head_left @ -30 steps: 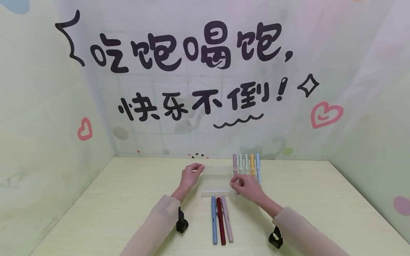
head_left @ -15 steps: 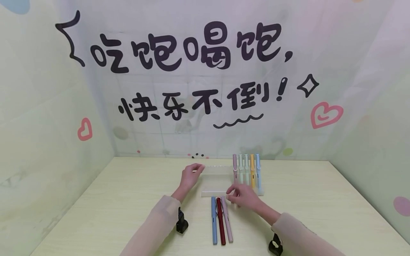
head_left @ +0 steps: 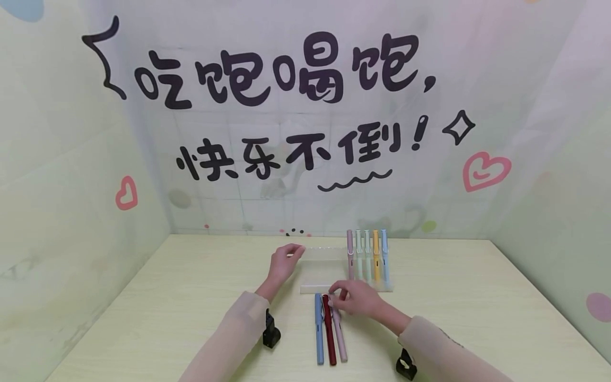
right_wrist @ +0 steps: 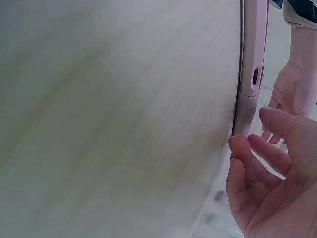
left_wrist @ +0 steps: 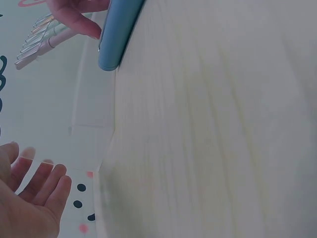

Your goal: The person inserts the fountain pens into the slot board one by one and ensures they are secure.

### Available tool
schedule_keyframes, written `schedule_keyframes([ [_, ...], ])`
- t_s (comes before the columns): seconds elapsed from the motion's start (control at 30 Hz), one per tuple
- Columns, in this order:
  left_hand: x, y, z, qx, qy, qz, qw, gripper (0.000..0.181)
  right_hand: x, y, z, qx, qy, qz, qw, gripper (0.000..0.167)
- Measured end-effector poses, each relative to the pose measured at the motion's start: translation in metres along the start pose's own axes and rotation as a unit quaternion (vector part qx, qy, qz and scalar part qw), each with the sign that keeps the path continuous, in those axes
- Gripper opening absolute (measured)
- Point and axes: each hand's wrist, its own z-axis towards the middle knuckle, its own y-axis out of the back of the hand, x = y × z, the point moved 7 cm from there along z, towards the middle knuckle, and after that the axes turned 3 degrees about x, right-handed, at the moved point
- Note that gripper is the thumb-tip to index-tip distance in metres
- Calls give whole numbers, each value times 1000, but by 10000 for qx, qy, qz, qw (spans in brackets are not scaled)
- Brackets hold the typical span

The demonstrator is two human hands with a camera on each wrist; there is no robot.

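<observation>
Pink pen (head_left: 341,339) beside red pen (head_left: 330,334), right grip's (head_left: 358,298) hold unclear, left grip (head_left: 284,262) holding rack (head_left: 314,289)

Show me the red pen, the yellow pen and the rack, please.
Red pen (head_left: 330,332), head view: on its barrel.
Yellow pen (head_left: 376,258), head view: about the middle of its visible length.
Rack (head_left: 309,289), head view: left part of its front edge.
</observation>
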Motion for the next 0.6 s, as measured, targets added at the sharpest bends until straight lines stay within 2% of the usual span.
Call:
schedule_keyframes([
  [0.17, -1, 0, 0, 8, -36, -28, 10000, 27, -2, 0, -1, 56, -103, -103, 9999, 20],
  [0.43, -2, 1, 0, -3, -2, -19, 10000, 27, -4, 0, -1, 314, -169, -46, 9994, 28],
  [0.6, -2, 0, 0, 30, 50, -12, 10000, 27, -6, -2, -2, 463, -200, -40, 9987, 21],
])
